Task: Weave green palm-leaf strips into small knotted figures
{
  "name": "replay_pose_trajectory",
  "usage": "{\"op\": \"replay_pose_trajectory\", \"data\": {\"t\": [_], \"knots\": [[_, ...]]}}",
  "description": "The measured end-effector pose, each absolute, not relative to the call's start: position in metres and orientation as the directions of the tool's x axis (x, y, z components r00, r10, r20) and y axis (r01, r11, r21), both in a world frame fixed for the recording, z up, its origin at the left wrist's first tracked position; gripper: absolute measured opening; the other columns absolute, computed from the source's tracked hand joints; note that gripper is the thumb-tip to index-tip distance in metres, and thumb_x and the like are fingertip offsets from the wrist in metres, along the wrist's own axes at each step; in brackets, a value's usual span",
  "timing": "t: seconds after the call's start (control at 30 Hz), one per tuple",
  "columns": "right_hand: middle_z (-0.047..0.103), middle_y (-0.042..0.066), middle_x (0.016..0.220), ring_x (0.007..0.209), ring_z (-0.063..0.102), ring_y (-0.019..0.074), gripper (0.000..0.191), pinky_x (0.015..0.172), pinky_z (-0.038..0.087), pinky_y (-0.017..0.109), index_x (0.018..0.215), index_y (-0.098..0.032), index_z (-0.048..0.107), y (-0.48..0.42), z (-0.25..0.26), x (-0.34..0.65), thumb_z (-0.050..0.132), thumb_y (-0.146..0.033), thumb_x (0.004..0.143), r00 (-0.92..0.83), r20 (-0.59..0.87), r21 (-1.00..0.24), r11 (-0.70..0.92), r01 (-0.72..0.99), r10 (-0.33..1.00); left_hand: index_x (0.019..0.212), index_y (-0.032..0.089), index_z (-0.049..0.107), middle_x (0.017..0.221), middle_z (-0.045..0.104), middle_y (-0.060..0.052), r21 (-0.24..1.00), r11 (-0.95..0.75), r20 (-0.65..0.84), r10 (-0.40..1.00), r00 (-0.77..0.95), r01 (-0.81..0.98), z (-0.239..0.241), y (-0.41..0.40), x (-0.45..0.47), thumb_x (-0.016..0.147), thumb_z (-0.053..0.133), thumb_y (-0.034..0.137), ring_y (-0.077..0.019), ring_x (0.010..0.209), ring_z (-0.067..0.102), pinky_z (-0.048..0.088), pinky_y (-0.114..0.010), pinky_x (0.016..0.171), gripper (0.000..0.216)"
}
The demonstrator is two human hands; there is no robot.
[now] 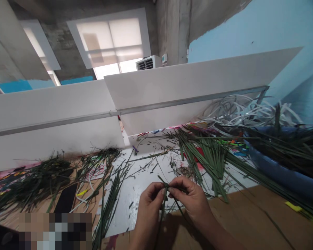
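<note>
Both hands meet low in the middle of the view, over the front of the work surface. My left hand [152,198] pinches long green leaf strips [162,211] between thumb and fingers. From the other side, my right hand [189,198] grips the same strips where they cross. Strip ends hang down below the fingers, and a short end sticks up above them. The exact fold or knot at the crossing is partly hidden by the fingertips. Just beyond the hands lies a white board [143,173] strewn with small green clippings.
Green strip bundles lie at right [203,159] and left [112,201]. A blue basin [279,166] full of strips stands far right, with white coiled bands [232,109] behind. At left are a tangled green heap [41,180], a phone [66,198] and a white cable [90,187]. White panels [172,88] bound the back.
</note>
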State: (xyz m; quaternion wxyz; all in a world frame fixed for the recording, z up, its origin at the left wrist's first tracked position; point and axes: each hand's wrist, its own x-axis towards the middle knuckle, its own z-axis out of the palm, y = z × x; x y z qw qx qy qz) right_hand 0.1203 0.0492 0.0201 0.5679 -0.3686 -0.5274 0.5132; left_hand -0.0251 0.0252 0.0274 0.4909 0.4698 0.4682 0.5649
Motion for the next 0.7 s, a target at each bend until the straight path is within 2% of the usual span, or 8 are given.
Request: {"op": "replay_pose_trajectory", "data": {"t": [0.23, 0.3, 0.4, 0.47, 0.57, 0.7], "knots": [[0.068, 0.001, 0.065, 0.061, 0.064, 0.0185, 0.025, 0.061, 0.052, 0.029, 0.074, -0.019, 0.072, 0.0483, 0.0184, 0.1189, 0.081, -0.042, 0.071, -0.058, 0.24, -0.957, 0.226, -0.181, 0.969, 0.074, 0.017, 0.071, 0.069, 0.063, -0.001, 0.991, -0.057, 0.047, 0.995, -0.082, -0.123, 0.0283, 0.0244, -0.0224, 0.071, 0.075, 0.031, -0.0159, 0.067, 0.053, 0.045, -0.026, 0.067, 0.015], [0.069, 0.002, 0.068, 0.062, 0.065, 0.0193, 0.027, 0.062, 0.054, 0.031, 0.083, -0.019, 0.074, 0.0486, 0.0159, 0.1182, 0.081, -0.042, 0.071, -0.054, 0.225, -0.959, 0.211, -0.19, 0.973, 0.074, 0.017, 0.07, 0.069, 0.063, -0.001, 0.993, -0.062, 0.054, 0.995, -0.079, -0.099, 0.0286, 0.0248, -0.0225, 0.072, 0.072, 0.031, -0.0167, 0.068, 0.054, 0.045, -0.027, 0.069, 0.013], [0.074, 0.005, 0.079, 0.067, 0.066, 0.0204, 0.031, 0.065, 0.057, 0.033, 0.096, -0.02, 0.078, 0.0484, 0.0137, 0.1177, 0.079, -0.041, 0.073, -0.055, 0.237, -0.961, 0.226, -0.158, 0.97, 0.075, 0.018, 0.071, 0.072, 0.067, -0.002, 0.993, -0.115, 0.113, 0.99, -0.087, -0.024, 0.0286, 0.0249, -0.0249, 0.074, 0.07, 0.03, -0.0189, 0.072, 0.057, 0.046, -0.028, 0.071, 0.011], [0.075, 0.006, 0.085, 0.068, 0.066, 0.0204, 0.026, 0.066, 0.058, 0.033, 0.093, -0.022, 0.08, 0.0481, 0.014, 0.1179, 0.077, -0.04, 0.075, -0.055, 0.271, -0.957, 0.262, -0.125, 0.961, 0.078, 0.019, 0.072, 0.076, 0.07, -0.003, 0.985, -0.161, 0.166, 0.982, -0.089, 0.063, 0.0287, 0.0243, -0.0272, 0.077, 0.067, 0.028, -0.02, 0.075, 0.059, 0.045, -0.028, 0.072, 0.011], [0.075, 0.006, 0.082, 0.066, 0.066, 0.0201, 0.02, 0.064, 0.058, 0.032, 0.088, -0.023, 0.081, 0.0481, 0.0155, 0.1187, 0.075, -0.038, 0.076, -0.051, 0.307, -0.949, 0.301, -0.096, 0.95, 0.083, 0.02, 0.074, 0.08, 0.071, -0.003, 0.964, -0.198, 0.215, 0.973, -0.086, 0.178, 0.0298, 0.0224, -0.0296, 0.081, 0.063, 0.026, -0.0203, 0.076, 0.06, 0.045, -0.027, 0.071, 0.013], [0.075, 0.005, 0.077, 0.065, 0.066, 0.0198, 0.018, 0.064, 0.058, 0.031, 0.087, -0.022, 0.081, 0.0483, 0.0155, 0.1189, 0.076, -0.035, 0.075, -0.043, 0.306, -0.949, 0.302, -0.089, 0.951, 0.088, 0.021, 0.076, 0.08, 0.072, -0.003, 0.952, -0.207, 0.229, 0.971, -0.072, 0.227, 0.0313, 0.0208, -0.0294, 0.083, 0.059, 0.024, -0.0199, 0.074, 0.06, 0.045, -0.027, 0.07, 0.018]]}}
